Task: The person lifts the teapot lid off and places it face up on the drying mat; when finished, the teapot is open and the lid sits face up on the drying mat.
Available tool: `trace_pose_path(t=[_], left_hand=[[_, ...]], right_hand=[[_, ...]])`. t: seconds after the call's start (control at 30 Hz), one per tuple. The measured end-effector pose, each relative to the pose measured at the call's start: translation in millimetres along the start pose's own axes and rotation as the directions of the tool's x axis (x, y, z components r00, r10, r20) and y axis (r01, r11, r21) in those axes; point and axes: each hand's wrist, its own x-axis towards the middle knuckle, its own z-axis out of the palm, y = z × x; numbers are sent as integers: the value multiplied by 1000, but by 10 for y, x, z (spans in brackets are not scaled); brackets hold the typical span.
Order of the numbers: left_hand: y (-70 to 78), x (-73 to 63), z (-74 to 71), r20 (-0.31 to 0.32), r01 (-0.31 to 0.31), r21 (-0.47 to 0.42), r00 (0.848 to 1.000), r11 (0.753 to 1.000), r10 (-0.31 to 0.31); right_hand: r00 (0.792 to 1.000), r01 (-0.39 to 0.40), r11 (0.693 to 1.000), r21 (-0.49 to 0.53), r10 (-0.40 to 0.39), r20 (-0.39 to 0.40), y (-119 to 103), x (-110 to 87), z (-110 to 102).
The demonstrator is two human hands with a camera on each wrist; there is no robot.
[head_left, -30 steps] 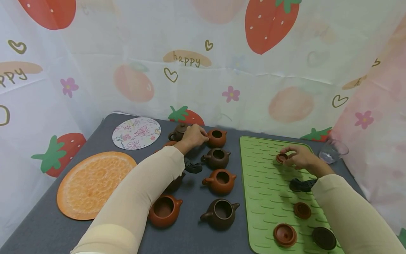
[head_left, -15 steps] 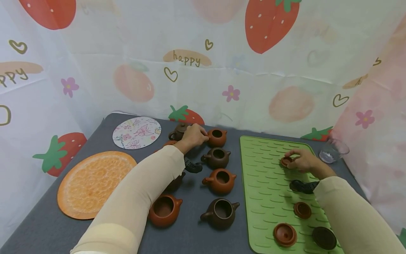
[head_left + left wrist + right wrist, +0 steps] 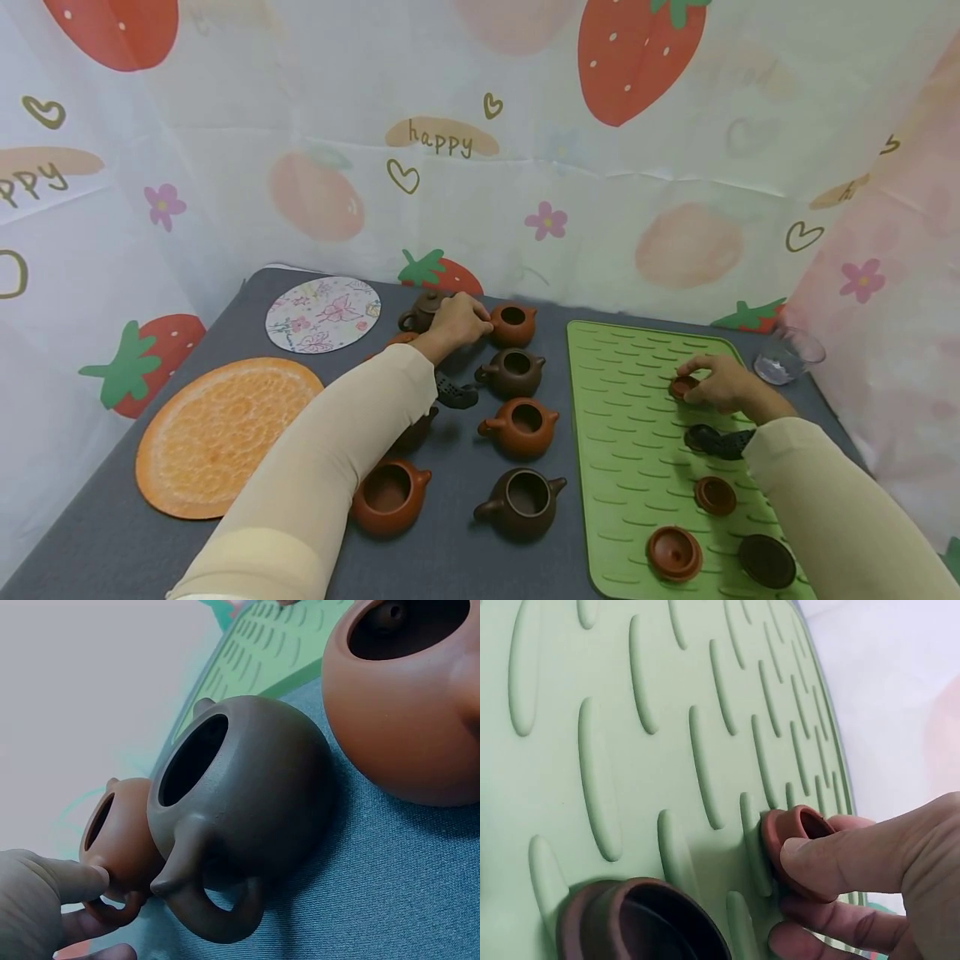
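At the back of the row, my left hand point(image 3: 457, 321) pinches the handle of a lidless reddish-brown clay teapot point(image 3: 517, 339). The left wrist view shows thumb and fingers on that handle point(image 3: 112, 911), beside a dark brown teapot point(image 3: 262, 780). Over the green mat point(image 3: 615, 467), my right hand point(image 3: 722, 385) pinches a small reddish teapot lid point(image 3: 681, 387) between thumb and fingers. In the right wrist view this lid point(image 3: 780, 844) is tilted, hollow side showing, right at the mat; whether it touches is unclear. A darker lid point(image 3: 592, 922) lies close by on the mat.
More lids lie on the mat's near part, one reddish point(image 3: 674, 554), one dark point(image 3: 767, 562). Lidless teapots stand left of the mat, including a dark one point(image 3: 517, 521). A clear glass point(image 3: 787, 358) sits back right. Two round mats, orange point(image 3: 225, 442) and floral point(image 3: 322, 315), lie left.
My right hand has moved slightly right and nearer with the small lid, lowering it to the mat. My left hand stays at the teapot handle.
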Motion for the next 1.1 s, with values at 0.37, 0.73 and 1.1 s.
trace_pose_path(t=[0.37, 0.73, 1.1], left_hand=[[18, -30, -17, -4, -11, 6, 1000, 1000, 11], [95, -50, -219, -29, -135, 16, 990, 991, 136], [343, -185, -650, -65, -242, -17, 969, 970, 240]], right_hand=[[999, 33, 999, -25, -34, -28, 9, -58, 43], [998, -11, 1000, 6, 12, -61, 0, -185, -56], [990, 42, 994, 97, -28, -139, -145, -334, -201]])
